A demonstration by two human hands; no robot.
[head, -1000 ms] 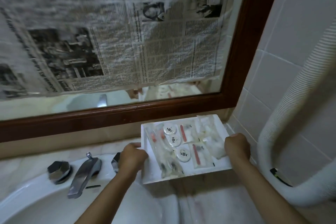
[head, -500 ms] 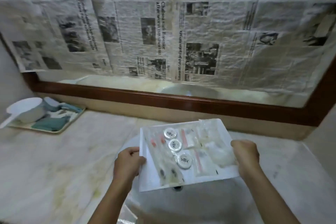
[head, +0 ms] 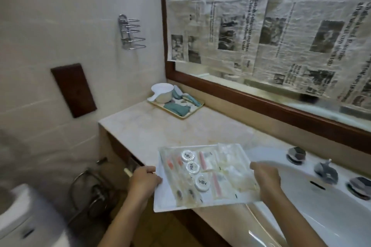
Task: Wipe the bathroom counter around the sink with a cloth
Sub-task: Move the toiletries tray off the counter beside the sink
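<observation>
Fingers of the left hand (head: 145, 179) curl round the left edge of a white tray (head: 166, 204) of toiletries (head: 192, 167), held over the front of the counter (head: 180, 132). Behind, the cloth (head: 176, 108) lies untouched on a small tray (head: 186, 116) in the far corner. The right hand (head: 265, 178) grips the white tray's right edge, beside the sink (head: 321, 206). Any tilt could tip the loose toiletries into the sink.

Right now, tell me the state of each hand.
Left hand: grips the left edge of the white tray of toiletries.
Right hand: grips the tray's right edge.
</observation>
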